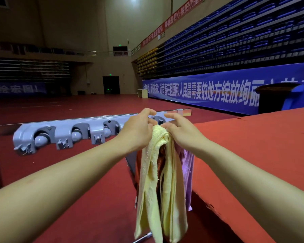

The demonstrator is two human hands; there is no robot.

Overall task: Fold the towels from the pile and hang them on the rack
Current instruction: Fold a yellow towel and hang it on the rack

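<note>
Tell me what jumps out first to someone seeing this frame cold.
Dead centre, both hands meet at the right end of the grey rack: the left hand and right hand pinch the top of a pale yellow towel that hangs down long. A purple towel hangs just behind it to the right. Along the right side runs a blue banner under rows of blue seats.

Two bare forearms, seemingly sleeveless, no visible jewellery.
</note>
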